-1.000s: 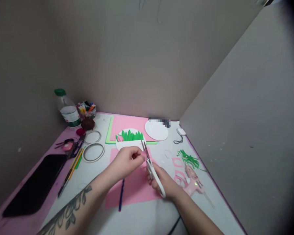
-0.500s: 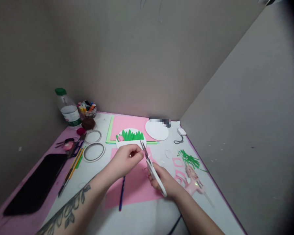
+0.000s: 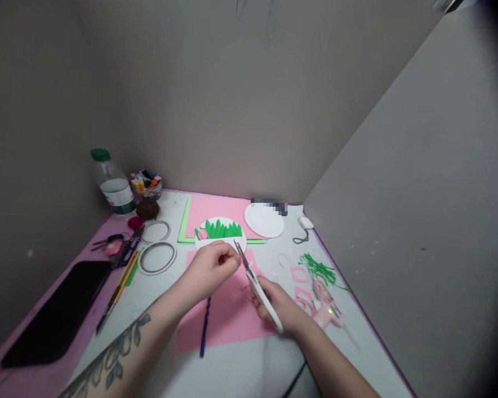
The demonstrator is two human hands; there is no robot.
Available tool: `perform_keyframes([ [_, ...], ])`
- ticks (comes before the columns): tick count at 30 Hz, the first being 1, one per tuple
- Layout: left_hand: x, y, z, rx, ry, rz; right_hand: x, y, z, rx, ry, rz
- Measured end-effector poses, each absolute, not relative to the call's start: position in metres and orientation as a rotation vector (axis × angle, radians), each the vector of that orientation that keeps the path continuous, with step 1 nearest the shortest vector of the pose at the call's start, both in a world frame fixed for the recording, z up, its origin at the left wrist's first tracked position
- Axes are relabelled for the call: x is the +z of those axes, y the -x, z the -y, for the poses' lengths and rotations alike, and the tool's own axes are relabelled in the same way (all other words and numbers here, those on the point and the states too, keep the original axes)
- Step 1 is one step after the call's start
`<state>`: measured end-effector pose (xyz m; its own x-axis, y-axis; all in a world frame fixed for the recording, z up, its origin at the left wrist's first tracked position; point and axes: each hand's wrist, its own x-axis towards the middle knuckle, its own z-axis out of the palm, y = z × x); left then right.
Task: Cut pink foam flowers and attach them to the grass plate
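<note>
White-handled scissors are gripped in my right hand, blades slanting up and to the left, a narrow gap between their tips. My left hand is closed in a pinch right beside the blades; whatever sits between its fingers is hidden or too small to make out. Beneath both hands lies a pink sheet, with a dark blue pencil across it. Just beyond my left hand is a white disc bearing a row of green grass-like cutouts and a small pink piece.
A pink glue gun lies at right near green shreds and pink scraps. Tape rolls, pencils, a black phone-like slab and a bottle line the left. Another white disc rests at the back.
The scissor blades have drawn closer together beside my left fingers. Both hands stay in nearly the same place; the whole view has shifted slightly.
</note>
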<state>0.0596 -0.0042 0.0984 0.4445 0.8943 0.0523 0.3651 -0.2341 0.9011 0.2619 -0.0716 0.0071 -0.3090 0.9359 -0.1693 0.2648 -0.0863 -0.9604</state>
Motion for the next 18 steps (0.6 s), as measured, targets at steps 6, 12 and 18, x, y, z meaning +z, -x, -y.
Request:
perform_keyframes([
  [6, 0.103, -0.059, 0.004, 0.749, -1.809, -1.083, 0.003, -0.265, 0.072, 1.426, 1.331, 1.596],
  [12, 0.099, -0.061, 0.004, 0.763, -1.818, -1.055, 0.006, -0.269, 0.076, 1.392, 1.354, 1.622],
  [18, 0.092, -0.07, 0.006, 0.764, -1.833, -0.993, 0.005, -0.281, 0.086, 1.305, 1.438, 1.643],
])
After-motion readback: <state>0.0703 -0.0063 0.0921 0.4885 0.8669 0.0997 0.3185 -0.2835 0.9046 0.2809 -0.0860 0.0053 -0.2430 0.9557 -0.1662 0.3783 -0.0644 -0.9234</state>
